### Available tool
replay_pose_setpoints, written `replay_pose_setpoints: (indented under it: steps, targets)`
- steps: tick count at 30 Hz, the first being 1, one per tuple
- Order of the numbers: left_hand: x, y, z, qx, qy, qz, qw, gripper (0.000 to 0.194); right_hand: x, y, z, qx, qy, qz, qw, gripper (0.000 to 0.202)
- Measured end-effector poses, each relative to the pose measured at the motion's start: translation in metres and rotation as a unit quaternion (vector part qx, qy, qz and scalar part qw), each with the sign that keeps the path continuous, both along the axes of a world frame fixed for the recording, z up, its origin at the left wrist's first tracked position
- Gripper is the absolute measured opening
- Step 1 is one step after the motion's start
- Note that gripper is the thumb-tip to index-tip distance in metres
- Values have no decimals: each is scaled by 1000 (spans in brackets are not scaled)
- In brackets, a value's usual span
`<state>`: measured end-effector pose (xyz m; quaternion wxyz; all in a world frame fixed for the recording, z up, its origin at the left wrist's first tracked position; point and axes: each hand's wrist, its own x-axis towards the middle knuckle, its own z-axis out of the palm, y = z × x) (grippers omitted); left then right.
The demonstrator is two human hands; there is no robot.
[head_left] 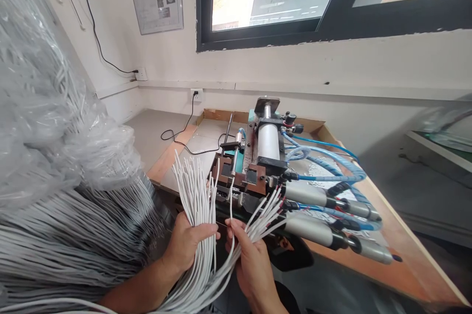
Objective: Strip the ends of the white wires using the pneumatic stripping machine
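A thick bundle of white cables (201,206) stands upright in my left hand (190,240), its fingers wrapped round it and the thumb across the front. My right hand (249,255) is closed on a smaller bunch of white cables (263,218) that fans out to the right, some tips showing red. Between its thumb and fingers one single cable (231,201) points up to the front of a pneumatic machine (254,157). Whether that cable's tip sits inside the machine is too small to tell. Both bunches join below my hands.
Blue air hoses (332,171) and silver cylinders (309,230) extend right from the machine. It stands on a wooden-edged table (405,274) with white scraps (324,171). Many grey cables (73,240) and plastic-wrapped bundles (66,132) fill the left. A black cord (180,137) lies behind.
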<state>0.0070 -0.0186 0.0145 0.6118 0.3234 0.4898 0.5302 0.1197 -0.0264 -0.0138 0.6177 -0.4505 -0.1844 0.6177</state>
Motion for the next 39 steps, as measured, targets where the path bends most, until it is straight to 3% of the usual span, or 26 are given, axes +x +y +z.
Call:
replay_pose_setpoints:
  steps: [7,11,13,18,28,35,39]
  targets:
    - [2,1,5,2,7,-2,1000,15,-1,6,5,-52,57,10,997,24]
    - [3,0,3,32,-19,-41,998,13,0,9,6,-32,92,135,986,26]
    - [3,-1,1,44,-25,-68,996,11,0,7,7,-7,63,162,985,26]
    - [1,0,4,54,-48,-78,994,14,-1,1,4,14,-29,60,998,27]
    - [-4,12,5,17,11,4,1000,13,-1,13,9,-12,45,11,999,23]
    - [-2,14,7,23,10,2,1000,13,0,20,9,-41,105,38,993,25]
    - [1,12,8,48,-9,-15,999,10,1,17,10,-29,97,109,989,29]
